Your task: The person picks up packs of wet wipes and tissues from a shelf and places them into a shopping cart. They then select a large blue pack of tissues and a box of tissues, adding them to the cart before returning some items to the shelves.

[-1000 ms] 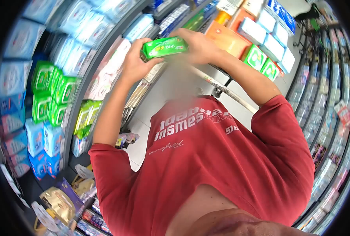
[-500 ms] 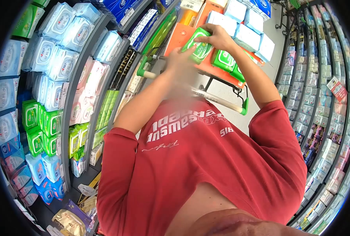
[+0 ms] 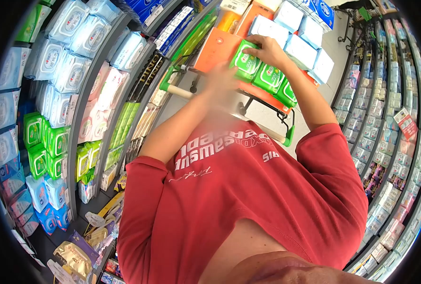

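Observation:
A green pack of wet wipes (image 3: 245, 65) lies at the left end of a row on an orange surface in the cart. My right hand (image 3: 268, 51) grips this pack at its far edge, fingers bent over the top. Just beside its near left corner is my left hand (image 3: 221, 84), smeared by blur so its fingers do not show. Two more green packs continue the row to the right: a middle pack (image 3: 268, 78) and an end pack (image 3: 286, 93), partly behind my right forearm.
Light-blue packs (image 3: 299, 51) are stacked farther back on the cart, beside an orange box (image 3: 216, 49). The cart's handle (image 3: 179, 92) runs in front of my body. Shelves of wipes packs (image 3: 59, 141) stand at left, shelves of small packages (image 3: 373, 125) at right.
The green pack, tilted between my hands before, has moved down and right into line with the other green packs. My left hand has drawn slightly away from it.

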Available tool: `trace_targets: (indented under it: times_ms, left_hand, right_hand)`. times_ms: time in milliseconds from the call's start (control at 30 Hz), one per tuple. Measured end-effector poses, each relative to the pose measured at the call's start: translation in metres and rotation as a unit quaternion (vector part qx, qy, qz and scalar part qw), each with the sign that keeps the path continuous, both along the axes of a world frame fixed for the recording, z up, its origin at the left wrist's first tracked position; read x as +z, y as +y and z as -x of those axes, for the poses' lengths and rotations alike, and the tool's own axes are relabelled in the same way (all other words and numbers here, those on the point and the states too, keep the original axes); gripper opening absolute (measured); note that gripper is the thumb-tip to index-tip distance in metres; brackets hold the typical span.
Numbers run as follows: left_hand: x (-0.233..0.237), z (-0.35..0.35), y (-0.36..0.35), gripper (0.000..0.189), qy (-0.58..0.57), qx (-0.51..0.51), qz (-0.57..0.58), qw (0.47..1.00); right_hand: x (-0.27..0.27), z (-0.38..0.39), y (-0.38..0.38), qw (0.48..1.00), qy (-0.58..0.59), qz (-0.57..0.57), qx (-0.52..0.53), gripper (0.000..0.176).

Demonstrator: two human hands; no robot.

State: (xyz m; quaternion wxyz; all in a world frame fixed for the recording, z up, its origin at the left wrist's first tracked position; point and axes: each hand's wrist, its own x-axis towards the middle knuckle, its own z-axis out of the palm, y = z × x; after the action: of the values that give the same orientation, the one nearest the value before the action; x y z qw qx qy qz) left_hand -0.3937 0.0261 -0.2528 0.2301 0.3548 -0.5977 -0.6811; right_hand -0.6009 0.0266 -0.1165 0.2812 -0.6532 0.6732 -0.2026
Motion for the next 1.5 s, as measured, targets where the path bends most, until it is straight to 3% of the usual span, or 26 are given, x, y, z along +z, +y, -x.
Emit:
trace_targets:
  times_ms: [67, 233, 333, 433, 500, 567, 600, 633, 700, 733, 767, 900, 967, 1033, 1067, 1133, 1167, 1233, 1267, 1333, 1500]
  left_hand:
    - [0.055, -0.001, 0.007, 0.060, 0.021, 0.073, -0.225, 0.971]
    - [0.060, -0.003, 0.007, 0.066, 0.000, 0.083, -0.228, 0.970]
    - [0.060, -0.007, 0.007, 0.069, -0.012, 0.079, -0.214, 0.974]
    - [0.067, -0.017, 0.008, 0.069, -0.007, 0.070, -0.195, 0.978]
    - [0.054, -0.030, 0.004, 0.069, -0.001, 0.067, -0.189, 0.980]
    - [0.010, -0.049, -0.006, 0.065, -0.088, 0.056, 0.021, 0.994]
    - [0.014, -0.066, -0.008, 0.057, -0.047, 0.043, 0.097, 0.993]
    - [0.031, -0.078, -0.008, 0.057, -0.052, 0.055, 0.099, 0.992]
    - [0.064, -0.116, -0.016, 0.050, -0.023, 0.153, -0.001, 0.988]
    - [0.048, -0.142, -0.027, 0.046, -0.082, 0.149, 0.105, 0.980]
    - [0.062, -0.161, -0.029, 0.045, -0.134, 0.187, 0.165, 0.959]
    - [0.119, -0.260, -0.035, 0.040, -0.142, 0.279, 0.221, 0.924]
    - [0.145, -0.308, -0.037, 0.037, -0.196, 0.323, 0.312, 0.872]
    - [0.169, -0.351, -0.033, 0.034, -0.256, 0.367, 0.425, 0.787]
    - [0.182, -0.368, -0.031, 0.034, -0.258, 0.378, 0.427, 0.780]
    - [0.207, -0.409, -0.025, 0.032, -0.330, 0.409, 0.561, 0.639]
    - [0.218, -0.427, -0.021, 0.032, -0.333, 0.416, 0.561, 0.634]
    - [0.237, -0.464, -0.010, 0.032, -0.406, 0.439, 0.604, 0.527]
    - [0.245, -0.486, -0.005, 0.032, -0.410, 0.443, 0.601, 0.523]
    - [0.260, -0.526, 0.006, 0.039, -0.480, 0.420, 0.642, 0.426]
    - [0.289, -0.580, 0.038, 0.052, -0.573, 0.471, 0.479, 0.470]
  right_hand:
    - [-0.002, 0.000, 0.000, 1.000, 0.000, 0.011, 0.006, 0.045]
    - [-0.004, 0.002, -0.001, 1.000, 0.013, 0.014, 0.011, 0.046]
    - [-0.007, 0.001, -0.001, 0.998, 0.021, 0.054, 0.019, 0.036]
    - [-0.002, -0.004, -0.003, 0.997, 0.057, 0.042, 0.029, 0.036]
    - [0.004, -0.012, -0.004, 0.987, 0.121, 0.098, 0.037, 0.036]
    - [0.013, -0.024, -0.008, 0.984, 0.128, 0.111, 0.047, 0.036]
    - [0.017, -0.032, -0.012, 0.982, 0.134, 0.123, 0.052, 0.035]
    - [0.020, -0.040, -0.015, 0.981, 0.128, 0.127, 0.063, 0.035]
    - [0.026, -0.056, -0.026, 0.980, 0.103, 0.142, 0.098, 0.036]
    - [0.028, -0.066, -0.030, 0.975, 0.094, 0.162, 0.118, 0.035]
    - [0.029, -0.077, -0.034, 0.969, 0.080, 0.184, 0.143, 0.034]
    - [0.040, -0.138, -0.060, 0.964, 0.072, 0.161, 0.200, 0.030]
    - [0.049, -0.180, -0.070, 0.947, 0.066, 0.183, 0.256, 0.029]
    - [0.060, -0.210, -0.080, 0.933, 0.077, 0.202, 0.286, 0.028]
    - [0.066, -0.227, -0.081, 0.917, 0.063, 0.229, 0.320, 0.027]
    - [0.082, -0.271, -0.080, 0.892, 0.046, 0.252, 0.373, 0.023]
    - [0.089, -0.291, -0.080, 0.884, 0.040, 0.255, 0.390, 0.023]
    - [0.103, -0.331, -0.083, 0.859, 0.041, 0.274, 0.430, 0.024]
    - [0.108, -0.351, -0.084, 0.856, 0.039, 0.275, 0.437, 0.024]
    - [0.116, -0.392, -0.088, 0.828, 0.045, 0.302, 0.470, 0.024]
    - [0.138, -0.500, -0.093, 0.742, 0.010, 0.427, 0.516, 0.026]
